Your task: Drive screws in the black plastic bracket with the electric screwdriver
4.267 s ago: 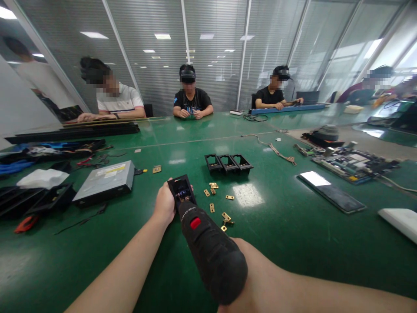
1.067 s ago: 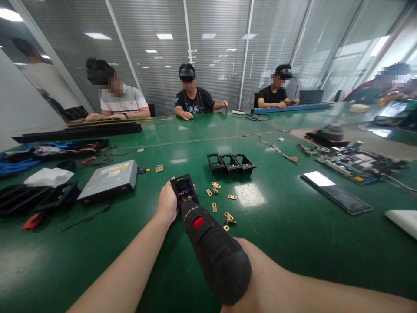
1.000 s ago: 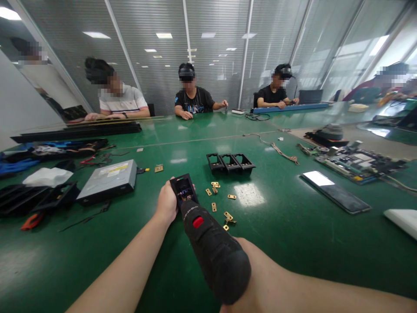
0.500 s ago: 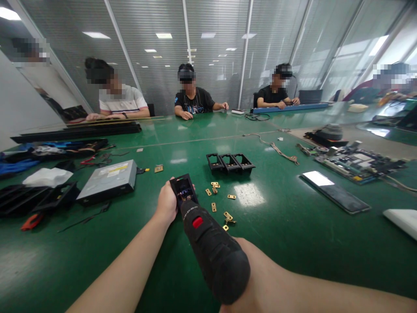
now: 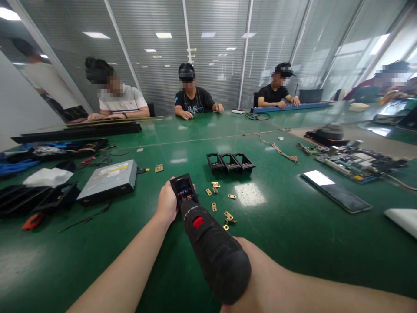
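Observation:
My left hand [image 5: 167, 202] is wrapped round the left side of a black plastic housing [image 5: 181, 177], a small open frame tilted toward me. A black cordless drill [image 5: 215, 254] with a red switch on top points into that housing. Its front end meets the inside, where small metal parts show; the exact contact is hidden. My right hand [image 5: 243, 250] grips the drill from below, its fingers mostly hidden behind the drill body. To the right of the housing lie several small brass plates [image 5: 214, 207] with holes.
Three joined black housings [image 5: 230, 163] stand beyond the plates. A grey disc drive [image 5: 109, 180] lies to the left, near black trays [image 5: 16, 200]. On the right are a phone [image 5: 335, 191] and a circuit board [image 5: 358, 161]. Several people sit across the green table [image 5: 276, 261].
My hands, the drill and the housing stay almost where they were. Across the table, the middle person's raised hand has shifted slightly to the left.

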